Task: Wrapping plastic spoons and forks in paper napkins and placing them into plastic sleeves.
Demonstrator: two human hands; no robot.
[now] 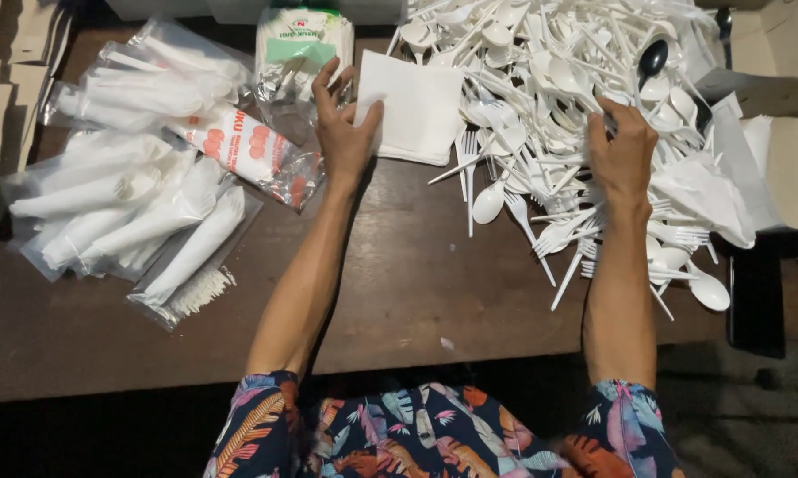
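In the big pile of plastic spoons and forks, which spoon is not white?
The black spoon near the pile's top right edge, beyond the right hand. Every other piece visible in the cutlery pile is white.

A stack of white paper napkins (412,106) lies flat on the dark brown table, square and slightly askew, its left edge pinched by the fingers of the left hand (344,133). Just right of it spreads a big loose heap of white plastic spoons and forks (549,97), tangled at all angles, where the right hand (623,152) digs in
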